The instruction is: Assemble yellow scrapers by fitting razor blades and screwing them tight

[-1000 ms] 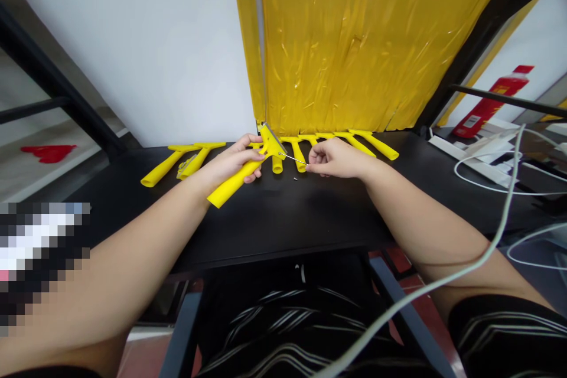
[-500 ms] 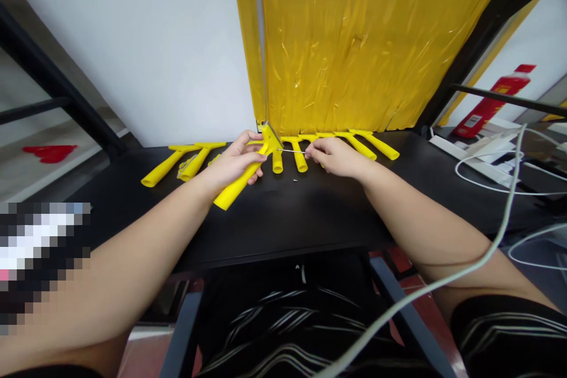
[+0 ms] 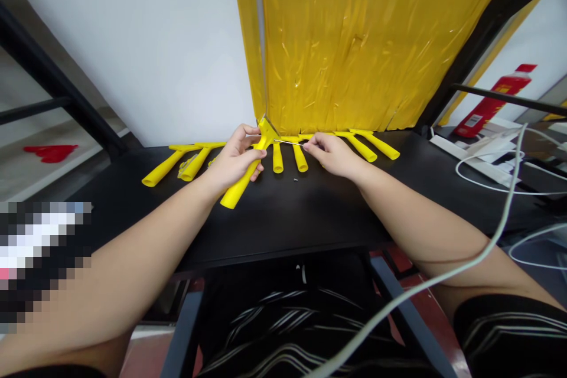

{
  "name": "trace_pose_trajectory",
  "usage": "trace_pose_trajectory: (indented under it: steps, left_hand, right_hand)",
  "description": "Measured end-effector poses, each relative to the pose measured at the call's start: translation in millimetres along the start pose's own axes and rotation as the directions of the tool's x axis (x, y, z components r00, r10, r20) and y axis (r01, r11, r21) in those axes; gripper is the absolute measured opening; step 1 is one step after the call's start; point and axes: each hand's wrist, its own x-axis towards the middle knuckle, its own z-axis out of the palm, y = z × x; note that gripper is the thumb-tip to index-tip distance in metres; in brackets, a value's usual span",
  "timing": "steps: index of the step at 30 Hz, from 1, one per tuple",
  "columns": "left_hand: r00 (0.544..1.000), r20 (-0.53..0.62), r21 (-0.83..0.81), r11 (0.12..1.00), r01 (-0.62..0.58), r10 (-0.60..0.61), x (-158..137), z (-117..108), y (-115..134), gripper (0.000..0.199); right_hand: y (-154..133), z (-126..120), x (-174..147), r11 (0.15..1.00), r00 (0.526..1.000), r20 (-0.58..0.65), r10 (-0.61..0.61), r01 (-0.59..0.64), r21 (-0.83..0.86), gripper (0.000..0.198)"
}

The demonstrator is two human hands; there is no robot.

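Note:
My left hand (image 3: 231, 158) is closed around a yellow scraper (image 3: 239, 189), its hollow handle slanting down toward me and its head, with a thin metal blade edge, pointing up and away. Between the fingertips of my right hand (image 3: 333, 155) is a screwdriver (image 3: 290, 142) with a thin metal shaft. Its tip meets the side of the scraper's head; whether it sits in a screw is too small to tell. My right fingers hide the screwdriver's handle. Below the shaft, a tiny metal screw (image 3: 295, 179) lies on the black table (image 3: 274, 224).
Several more yellow scrapers (image 3: 383, 144) lie in a row along the table's back edge, against a white panel and yellow plastic wrap (image 3: 354, 41). At right stand a red bottle (image 3: 491, 103) and white power strips. A pale cable (image 3: 443, 277) crosses near my right arm.
Both hands have risen slightly, with the scraper and screwdriver still together. The scraper's head is turned a little, so its blade edge shows thinner. The screw on the table has stayed put.

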Motion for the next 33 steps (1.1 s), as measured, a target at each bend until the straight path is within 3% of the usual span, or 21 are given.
trace_pose_trajectory:
  steps: [3,8,14,19,24,28,33]
  left_hand:
    - [1.0,0.001,0.002,1.0,-0.002,0.002,0,0,-1,0.043]
    - [1.0,0.0,-0.017,1.0,-0.017,0.017,1,-3,-3,0.043]
    - [0.999,0.026,-0.014,1.0,-0.027,0.027,0,-3,-2,0.043]
    - [0.999,0.037,-0.007,1.0,-0.027,0.027,0,-6,-3,0.044]
    - [0.999,0.029,0.003,1.0,-0.028,0.028,2,-8,-5,0.043]
    - [0.999,0.032,-0.002,0.999,-0.037,0.037,1,-7,-4,0.043]
    - [0.999,0.023,-0.006,0.999,-0.036,0.036,-1,-4,-1,0.045]
  right_hand:
    - [1,1,1,0.999,0.998,0.067,0.006,-0.009,0.05,0.044]
    - [7,4,-2,0.974,0.997,0.045,-0.061,0.05,0.222,0.025]
    - [11,-4,2,0.989,0.999,-0.038,0.012,-0.007,0.146,0.022]
    - [5,-3,0,0.99,0.997,0.083,0.008,-0.02,0.141,0.048]
    - [5,1,-4,0.965,0.997,0.066,-0.043,0.024,0.262,0.033]
    - [7,-2,-1,0.981,1.0,0.024,-0.011,0.007,0.193,0.032]
    - [6,-2,0,0.978,0.997,0.076,0.011,-0.026,0.206,0.052]
